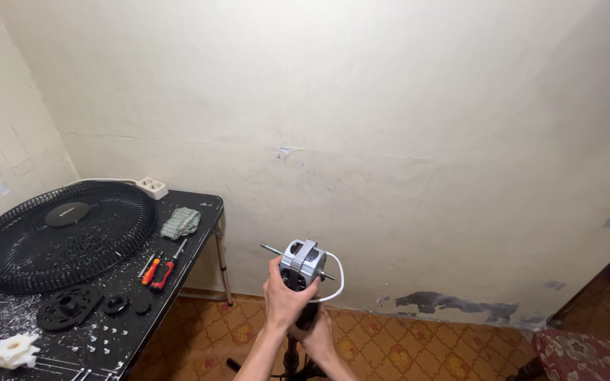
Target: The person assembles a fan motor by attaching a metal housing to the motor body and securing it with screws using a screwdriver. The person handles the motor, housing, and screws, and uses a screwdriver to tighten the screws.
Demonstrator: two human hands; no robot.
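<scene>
Head view: a cream wall (390, 106) backs a patterned tile floor (404, 349); a black table (178, 282) stands at left, bearing a fan grille (65, 236), screwdrivers (160, 269) and a cloth (180, 222). The left hand (285, 296) is closed around the grey fan motor (303, 262), centre frame above the floor. The right hand (319, 337) sits just below the motor, gripping the stand; its exact hold cannot be determined.
</scene>
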